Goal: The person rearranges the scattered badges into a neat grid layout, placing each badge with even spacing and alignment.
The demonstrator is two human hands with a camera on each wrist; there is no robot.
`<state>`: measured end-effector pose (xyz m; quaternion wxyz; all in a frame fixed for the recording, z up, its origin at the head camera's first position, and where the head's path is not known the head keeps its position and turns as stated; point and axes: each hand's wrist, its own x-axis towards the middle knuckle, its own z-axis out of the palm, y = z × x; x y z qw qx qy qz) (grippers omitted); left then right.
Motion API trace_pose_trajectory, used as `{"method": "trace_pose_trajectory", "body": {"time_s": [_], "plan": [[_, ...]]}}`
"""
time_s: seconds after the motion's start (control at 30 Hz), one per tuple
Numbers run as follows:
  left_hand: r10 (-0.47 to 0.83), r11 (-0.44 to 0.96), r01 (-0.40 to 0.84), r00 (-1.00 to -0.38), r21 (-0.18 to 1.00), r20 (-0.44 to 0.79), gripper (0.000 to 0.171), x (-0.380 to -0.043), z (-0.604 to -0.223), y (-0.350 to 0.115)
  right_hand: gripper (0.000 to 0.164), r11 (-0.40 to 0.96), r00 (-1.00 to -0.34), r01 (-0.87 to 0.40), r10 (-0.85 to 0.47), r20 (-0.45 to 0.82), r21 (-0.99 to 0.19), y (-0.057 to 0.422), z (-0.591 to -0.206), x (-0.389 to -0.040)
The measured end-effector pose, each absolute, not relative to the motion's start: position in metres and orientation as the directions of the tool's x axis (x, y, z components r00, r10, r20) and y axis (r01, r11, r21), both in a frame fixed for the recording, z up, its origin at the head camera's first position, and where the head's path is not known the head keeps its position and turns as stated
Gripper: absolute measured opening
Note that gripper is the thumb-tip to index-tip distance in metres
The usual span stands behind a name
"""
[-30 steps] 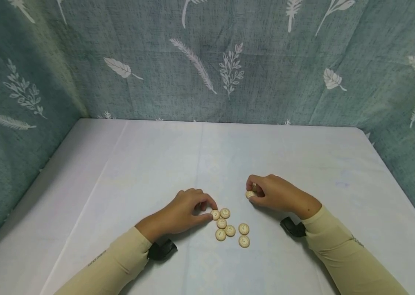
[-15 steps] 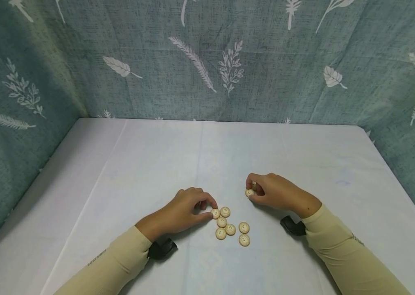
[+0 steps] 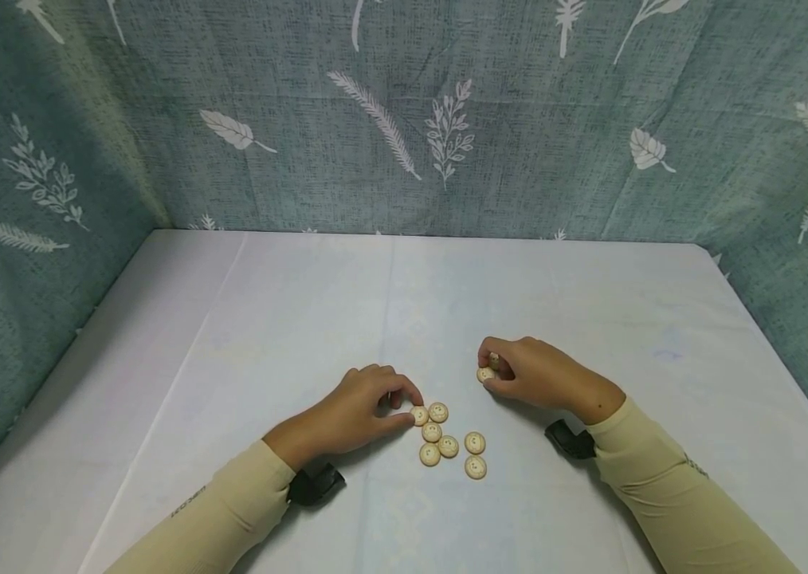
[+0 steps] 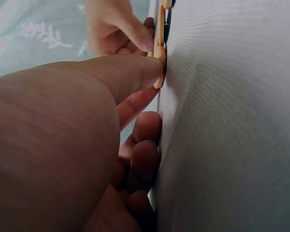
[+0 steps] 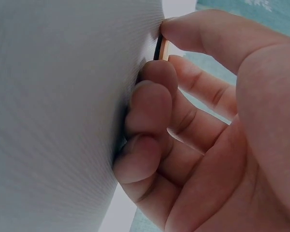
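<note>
On the table (image 3: 289,311), one button (image 3: 420,415) is pinched by the left hand (image 3: 350,413) beside four buttons (image 3: 432,432) already laid, another button (image 3: 485,374) by the right hand (image 3: 540,373), neither yet released, two buttons (image 3: 476,467) left untouched

Nine pale, round discs (image 3: 449,446) visible, faces dark-marked. Five cluster flat on your desk (image 3: 303,319), one pinched by your left hand (image 3: 364,406); two form a short column rightward; two, partly hidden, at your right hand (image 3: 536,371), one pinched.
</note>
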<state>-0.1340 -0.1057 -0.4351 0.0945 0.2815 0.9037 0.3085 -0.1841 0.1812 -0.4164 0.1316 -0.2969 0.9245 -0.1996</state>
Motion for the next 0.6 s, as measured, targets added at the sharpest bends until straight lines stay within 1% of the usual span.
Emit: {"method": "trace_pose_trajectory", "body": {"time_s": [0.6], "plan": [[0.568,0.651,0.456,-0.823,0.607,0.009,0.016,-0.1346,-0.4361,-0.1057,0.014,0.744,-0.792,-0.488,-0.597,-0.126,-0.456,0.1807,-0.4164,-0.1843]]}}
